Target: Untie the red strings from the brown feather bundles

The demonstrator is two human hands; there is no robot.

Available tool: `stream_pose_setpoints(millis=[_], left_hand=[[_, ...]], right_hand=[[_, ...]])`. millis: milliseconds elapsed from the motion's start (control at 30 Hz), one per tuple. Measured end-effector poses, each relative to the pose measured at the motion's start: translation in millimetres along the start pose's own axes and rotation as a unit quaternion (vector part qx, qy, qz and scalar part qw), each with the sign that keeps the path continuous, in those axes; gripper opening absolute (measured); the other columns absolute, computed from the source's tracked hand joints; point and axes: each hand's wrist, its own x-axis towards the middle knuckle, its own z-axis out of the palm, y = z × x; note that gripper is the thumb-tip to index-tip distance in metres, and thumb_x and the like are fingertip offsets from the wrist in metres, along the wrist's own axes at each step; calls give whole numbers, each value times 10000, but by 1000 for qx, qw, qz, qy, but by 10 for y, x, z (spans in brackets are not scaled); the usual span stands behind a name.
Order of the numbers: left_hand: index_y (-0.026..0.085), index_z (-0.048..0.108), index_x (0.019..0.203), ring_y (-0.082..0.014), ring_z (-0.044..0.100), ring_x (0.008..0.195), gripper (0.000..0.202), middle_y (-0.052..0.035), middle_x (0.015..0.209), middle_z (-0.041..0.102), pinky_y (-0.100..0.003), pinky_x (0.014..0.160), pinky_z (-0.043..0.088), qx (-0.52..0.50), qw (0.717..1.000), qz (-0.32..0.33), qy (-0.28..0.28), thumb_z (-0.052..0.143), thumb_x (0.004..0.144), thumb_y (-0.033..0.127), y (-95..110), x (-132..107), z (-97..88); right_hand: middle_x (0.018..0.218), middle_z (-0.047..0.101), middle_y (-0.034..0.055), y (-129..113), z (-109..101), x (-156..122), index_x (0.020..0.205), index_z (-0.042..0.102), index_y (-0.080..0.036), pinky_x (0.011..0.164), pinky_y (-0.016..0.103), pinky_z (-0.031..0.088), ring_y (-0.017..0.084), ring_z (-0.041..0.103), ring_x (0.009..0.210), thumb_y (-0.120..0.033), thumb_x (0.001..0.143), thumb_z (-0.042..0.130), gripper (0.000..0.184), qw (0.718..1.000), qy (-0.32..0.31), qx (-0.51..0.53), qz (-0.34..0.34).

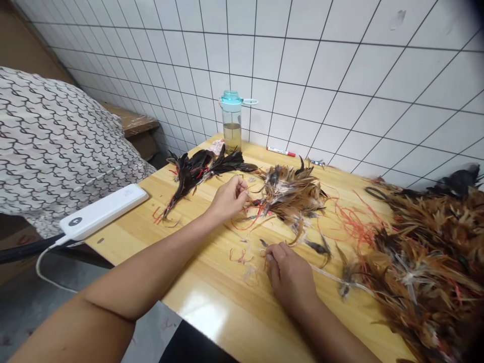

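Note:
My left hand (229,198) is closed in a pinch over the wooden table (212,302), its fingertips on a thin feather or red thread at the edge of a small brown feather pile (291,194). My right hand (289,275) rests knuckles-up on the table with fingers curled at a small feather and a pale strip that runs right. What the right hand's fingers hold is hidden. A bundle of black feathers (202,171) lies behind the left hand.
A big heap of brown feathers (427,262) fills the right side, with loose red threads (351,222) beside it. A water bottle (231,121) and a red marker (280,151) stand by the tiled wall. A white power bank (102,212) lies at the table's left edge.

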Motion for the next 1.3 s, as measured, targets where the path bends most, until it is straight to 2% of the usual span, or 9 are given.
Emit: stream_pose_setpoints(millis=[100, 200, 300, 433, 600, 767, 967, 1133, 1300], left_hand=[[176, 568, 888, -157, 534, 824, 111, -36, 886, 588, -291, 766, 425, 79, 994, 79, 14, 511, 793, 172, 31, -14, -31], [183, 626, 843, -203, 519, 920, 112, -57, 885, 580, -344, 853, 415, 143, 978, 135, -63, 527, 824, 232, 49, -57, -12], [192, 653, 929, -220, 505, 934, 165, -74, 926, 577, -365, 866, 416, 188, 964, 146, -122, 545, 837, 278, 29, -105, 71], [176, 633, 981, -230, 496, 949, 194, -92, 973, 582, -370, 873, 415, 221, 955, 146, -131, 514, 852, 258, -18, -130, 185], [166, 607, 800, -198, 519, 875, 133, -75, 867, 594, -346, 850, 410, 189, 959, 140, -158, 480, 836, 185, 6, -77, 137], [169, 615, 784, -148, 554, 814, 101, -32, 836, 609, -267, 765, 430, 57, 960, 118, -247, 533, 816, 218, 63, -4, -31], [223, 618, 1153, -187, 537, 948, 349, -70, 990, 597, -311, 846, 428, 125, 956, 178, -197, 503, 832, 152, -55, -33, 108], [197, 666, 925, -193, 507, 906, 197, -81, 924, 596, -321, 828, 414, 157, 947, 189, -208, 476, 878, 173, -75, -35, 190], [174, 570, 844, -181, 516, 910, 111, -61, 907, 591, -315, 842, 410, 119, 978, 154, -70, 465, 877, 160, -66, 48, 72]], right_hand=[[886, 640, 48, -19, -13, 9, 917, 618, -193, 651, 262, 346, 166, 602, 785, -195, 948, 376, 245, 1000, -9, -20, -9], [873, 639, 48, -21, -11, 8, 901, 615, -192, 638, 262, 337, 165, 603, 784, -183, 942, 390, 229, 999, -9, -31, -17], [853, 637, 38, -20, -6, 6, 891, 609, -196, 627, 265, 326, 159, 593, 752, -173, 933, 409, 206, 999, -6, -38, -20], [846, 634, 37, -29, -10, 16, 877, 602, -197, 620, 266, 311, 159, 589, 757, -173, 931, 418, 194, 999, -17, -47, -20], [851, 635, 38, -24, -10, 25, 884, 601, -200, 608, 277, 297, 164, 579, 737, -173, 928, 418, 191, 998, -26, -58, -24], [836, 630, 35, -2, 17, 15, 872, 597, -203, 623, 282, 308, 169, 579, 741, -166, 923, 423, 185, 998, -15, -54, -36], [814, 630, 24, 11, 41, 20, 865, 592, -210, 624, 285, 314, 174, 577, 715, -153, 914, 433, 176, 998, -5, -51, -44], [797, 629, 24, 21, 50, 23, 845, 592, -208, 610, 278, 307, 164, 567, 693, -155, 908, 446, 168, 997, 11, -47, -53], [801, 629, 26, 21, 38, 28, 849, 596, -204, 606, 277, 312, 157, 576, 696, -153, 910, 439, 176, 998, 1, -44, -47]])
